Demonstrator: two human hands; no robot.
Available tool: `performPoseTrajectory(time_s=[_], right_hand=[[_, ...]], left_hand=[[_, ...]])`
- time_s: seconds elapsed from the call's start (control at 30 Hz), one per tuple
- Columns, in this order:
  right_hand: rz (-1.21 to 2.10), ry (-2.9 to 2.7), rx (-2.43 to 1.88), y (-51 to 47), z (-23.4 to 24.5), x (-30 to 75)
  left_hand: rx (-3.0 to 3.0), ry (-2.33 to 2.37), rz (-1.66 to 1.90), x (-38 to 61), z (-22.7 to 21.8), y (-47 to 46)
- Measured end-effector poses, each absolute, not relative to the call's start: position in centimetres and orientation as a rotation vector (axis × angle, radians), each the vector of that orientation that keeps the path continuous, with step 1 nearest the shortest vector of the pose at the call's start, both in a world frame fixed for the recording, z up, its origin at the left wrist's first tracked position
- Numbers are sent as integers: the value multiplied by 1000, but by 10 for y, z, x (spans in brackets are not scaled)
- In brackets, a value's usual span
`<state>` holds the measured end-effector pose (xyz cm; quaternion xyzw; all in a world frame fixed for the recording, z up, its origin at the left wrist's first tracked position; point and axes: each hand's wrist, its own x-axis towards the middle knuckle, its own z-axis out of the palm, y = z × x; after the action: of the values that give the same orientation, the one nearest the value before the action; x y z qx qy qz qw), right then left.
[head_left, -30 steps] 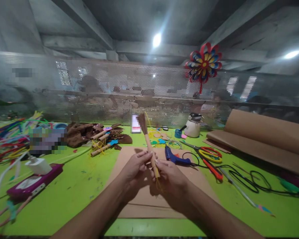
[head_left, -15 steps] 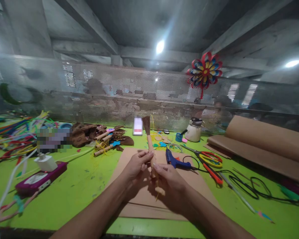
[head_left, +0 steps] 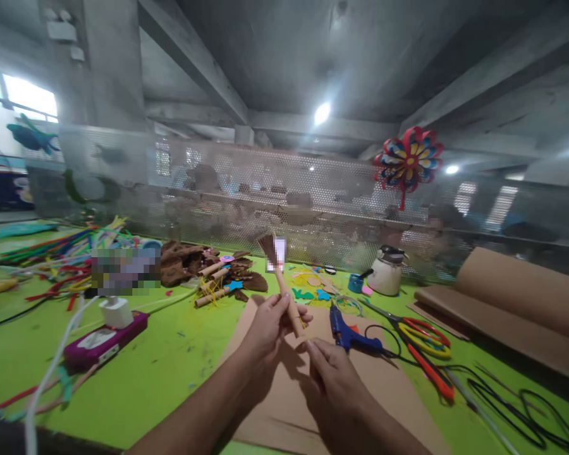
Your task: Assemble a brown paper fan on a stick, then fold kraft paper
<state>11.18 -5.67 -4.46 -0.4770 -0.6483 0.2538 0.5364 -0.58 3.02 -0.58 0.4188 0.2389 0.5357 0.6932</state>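
Observation:
My left hand [head_left: 275, 319] is closed around the tan paper-like tube handle of a small brush [head_left: 290, 311]. Its dark brown bristles [head_left: 268, 245] fan out at the top, tilted up and to the left. Close to the handle's lower end, my right hand [head_left: 329, 363] has its thumb and fingers pinched together. A pale tan bit shows at those fingertips, too small to make out. Under both hands lies a brown cardboard sheet [head_left: 260, 411]. A blue glue gun [head_left: 353, 335] rests to the right of my hands.
Scissors [head_left: 420, 335] and a black cable [head_left: 497, 392] lie on the right, before folded brown paper [head_left: 516, 297]. Behind are a white pot [head_left: 385, 275] and a phone [head_left: 279, 249]. Left are tan tubes [head_left: 213, 294], a purple power strip [head_left: 104, 341] and coloured strips [head_left: 52, 249].
The brush has tilted further left. My right hand has slid from the handle's side to its lower end. The yellow strand and tan piece hanging below no longer show there. The view has shifted left.

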Motion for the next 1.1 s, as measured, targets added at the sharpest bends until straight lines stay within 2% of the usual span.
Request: performPoseTrajectory(time_s=[0.07, 0.23, 0.37, 0.77, 0.93, 1.1], right_hand=[[691, -1522, -1178, -51, -44, 117], [1195, -1172, -1017, -40, -52, 117], [1333, -967, -902, -43, -54, 112], [1109, -1108, -1188, -40, -30, 132], [1100, -1149, -1180, -54, -29, 123], [779, -1423, -1158, -63, -25, 119]], left_hand=[[945, 563, 1256, -6, -5, 30], [893, 591, 1306, -4, -4, 28], [869, 629, 1323, -2, -5, 31], [867, 667, 1253, -4, -8, 38], [842, 651, 1257, -5, -7, 40], [824, 660, 1295, -6, -7, 42]])
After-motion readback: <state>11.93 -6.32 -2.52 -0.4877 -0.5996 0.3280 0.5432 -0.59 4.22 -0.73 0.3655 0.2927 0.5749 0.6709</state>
